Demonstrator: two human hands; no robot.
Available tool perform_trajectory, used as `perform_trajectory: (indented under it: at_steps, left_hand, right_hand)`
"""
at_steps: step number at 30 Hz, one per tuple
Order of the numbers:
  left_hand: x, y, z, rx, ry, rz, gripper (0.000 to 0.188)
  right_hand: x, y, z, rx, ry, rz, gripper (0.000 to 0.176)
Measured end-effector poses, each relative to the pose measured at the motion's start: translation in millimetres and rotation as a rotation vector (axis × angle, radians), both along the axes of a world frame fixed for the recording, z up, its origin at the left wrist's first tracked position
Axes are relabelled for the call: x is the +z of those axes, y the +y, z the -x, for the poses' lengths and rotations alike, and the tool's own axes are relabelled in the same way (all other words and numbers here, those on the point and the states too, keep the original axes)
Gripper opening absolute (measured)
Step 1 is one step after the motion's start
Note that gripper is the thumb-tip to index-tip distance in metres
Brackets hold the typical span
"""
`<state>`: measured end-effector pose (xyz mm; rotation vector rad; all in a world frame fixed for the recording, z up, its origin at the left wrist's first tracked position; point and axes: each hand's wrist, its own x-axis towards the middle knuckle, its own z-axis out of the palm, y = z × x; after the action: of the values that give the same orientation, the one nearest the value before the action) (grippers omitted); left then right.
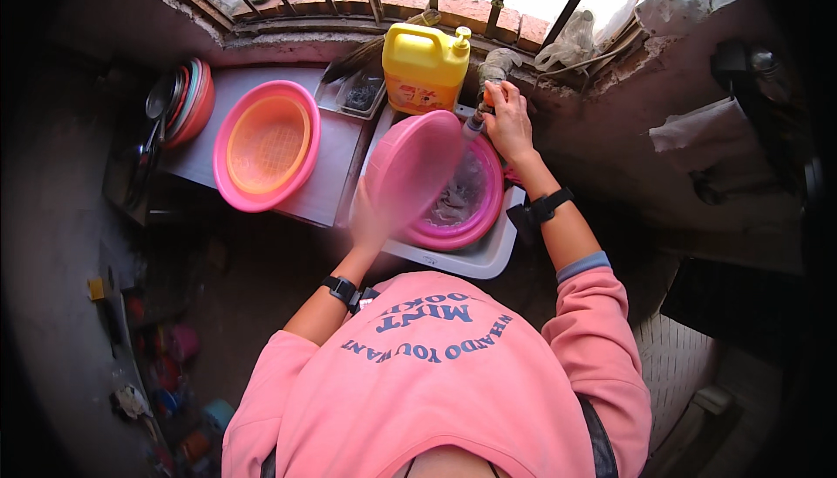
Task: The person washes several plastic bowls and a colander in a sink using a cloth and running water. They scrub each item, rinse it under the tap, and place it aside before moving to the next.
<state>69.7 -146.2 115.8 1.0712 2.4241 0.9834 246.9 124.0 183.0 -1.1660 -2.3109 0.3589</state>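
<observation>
My left hand (370,220) grips the near rim of a pink plastic basin (418,164), which is tilted up on its side. Over the sink (500,243), this basin partly covers another pink basin (451,237) that holds water and some pale pieces I cannot identify. My right hand (509,115) has its fingers around the orange handle of the tap (488,97). The tap's spout (472,126) points down beside the raised basin's right edge. Whether water is running is hard to tell.
A yellow jug (418,63) with a pump stands behind the sink. Left on the counter (330,167) sits a pink basin (222,151) with an orange strainer (268,144) inside. Stacked bowls (196,109) lean at the far left. A tray (340,95) holds a dark scouring pad (361,97).
</observation>
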Motion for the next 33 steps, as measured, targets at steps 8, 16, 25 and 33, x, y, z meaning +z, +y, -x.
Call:
perform_trajectory:
  at_steps: [8, 16, 25, 33]
  left_hand:
    - [35, -8, 11, -0.049, 0.309, -0.072, 0.062]
    - [43, -12, 35, -0.257, 0.571, -0.305, 0.058]
    - [48, -5, 71, -0.287, 0.583, -0.403, 0.053]
    - [44, 8, 71, -0.540, 0.518, -0.308, 0.060]
  right_hand:
    - [-7, 3, 0, 0.010, -0.016, -0.068, 0.057]
    - [-2, 6, 4, -0.029, -0.030, 0.006, 0.046]
    - [30, -25, -25, -0.129, 0.188, -0.107, 0.048]
    - [8, -26, -11, -0.050, -0.121, -0.036, 0.068]
